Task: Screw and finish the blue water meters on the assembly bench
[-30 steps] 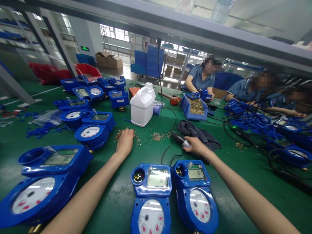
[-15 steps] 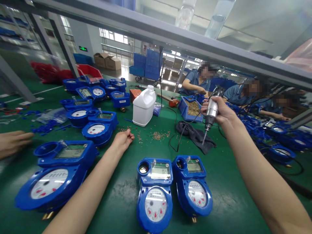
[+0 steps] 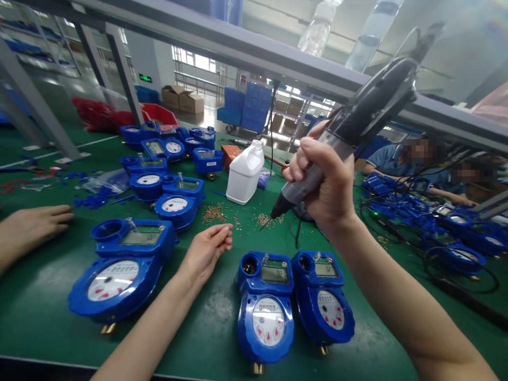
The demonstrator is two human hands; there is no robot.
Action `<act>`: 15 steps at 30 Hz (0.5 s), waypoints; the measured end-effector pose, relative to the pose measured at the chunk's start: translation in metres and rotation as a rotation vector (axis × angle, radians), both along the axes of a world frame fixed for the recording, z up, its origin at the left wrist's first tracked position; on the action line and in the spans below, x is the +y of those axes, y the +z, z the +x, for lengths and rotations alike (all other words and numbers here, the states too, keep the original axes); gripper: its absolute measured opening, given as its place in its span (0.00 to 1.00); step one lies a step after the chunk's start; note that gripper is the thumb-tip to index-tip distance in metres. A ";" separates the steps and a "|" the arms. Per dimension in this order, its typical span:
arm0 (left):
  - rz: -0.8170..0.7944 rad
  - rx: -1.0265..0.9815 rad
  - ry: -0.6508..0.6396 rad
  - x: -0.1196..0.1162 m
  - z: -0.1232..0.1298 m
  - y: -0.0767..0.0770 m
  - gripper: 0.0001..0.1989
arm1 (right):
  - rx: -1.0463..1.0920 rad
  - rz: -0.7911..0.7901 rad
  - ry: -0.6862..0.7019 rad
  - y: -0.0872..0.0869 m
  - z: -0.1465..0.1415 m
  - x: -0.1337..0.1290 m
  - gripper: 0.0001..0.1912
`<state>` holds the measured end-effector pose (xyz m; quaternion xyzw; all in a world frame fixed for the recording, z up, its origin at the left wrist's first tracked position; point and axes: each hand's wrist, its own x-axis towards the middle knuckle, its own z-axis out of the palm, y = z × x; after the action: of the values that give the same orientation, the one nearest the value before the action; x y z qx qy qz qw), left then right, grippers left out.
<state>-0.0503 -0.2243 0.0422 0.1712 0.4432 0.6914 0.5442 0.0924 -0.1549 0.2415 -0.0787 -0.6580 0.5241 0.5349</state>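
Note:
My right hand (image 3: 335, 185) is wrapped round an electric screwdriver (image 3: 367, 108), whose thin bit slants down to the left over a small heap of screws (image 3: 265, 219). My left hand (image 3: 208, 248) is closed in a pinch just in front of another screw pile (image 3: 215, 212); whatever is between its fingertips is too small to make out. Two blue water meters stand side by side in front of me, a left one (image 3: 266, 312) and a right one (image 3: 326, 301), each with a round dial, a small display and an open round well. A larger-looking blue meter (image 3: 119, 270) lies left of my forearm.
Another person's hand (image 3: 37, 230) rests at the left. More meters (image 3: 177, 203) stand behind, beside a white jug (image 3: 245, 174). A metal shelf beam (image 3: 238, 47) crosses above. Cables (image 3: 460, 275) and many blue parts (image 3: 444, 211) lie at right, near co-workers.
My right hand has raised the screwdriver nearer to me and swung its bit to the left. My left hand has drawn back from the screw pile. The view has shifted slightly.

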 end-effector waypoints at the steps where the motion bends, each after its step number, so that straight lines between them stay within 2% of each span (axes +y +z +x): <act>1: 0.008 -0.018 -0.003 -0.007 0.002 0.000 0.07 | 0.001 0.016 0.017 -0.001 -0.006 -0.005 0.08; 5: 0.022 -0.107 -0.029 -0.024 0.005 -0.006 0.14 | -0.011 0.027 0.085 -0.008 -0.021 -0.018 0.08; 9: 0.016 -0.216 -0.069 -0.028 0.004 -0.011 0.18 | -0.026 -0.013 0.151 -0.016 -0.031 -0.023 0.09; 12: 0.043 -0.313 -0.083 -0.028 0.005 -0.007 0.17 | -0.028 -0.034 0.184 -0.022 -0.035 -0.024 0.10; 15: 0.066 -0.391 -0.082 -0.029 0.008 -0.001 0.10 | 0.004 -0.052 0.231 -0.027 -0.038 -0.022 0.10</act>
<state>-0.0425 -0.2532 0.0413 0.0692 0.2990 0.7028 0.6417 0.0546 -0.1770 0.2142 -0.0152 -0.6477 0.5993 0.4702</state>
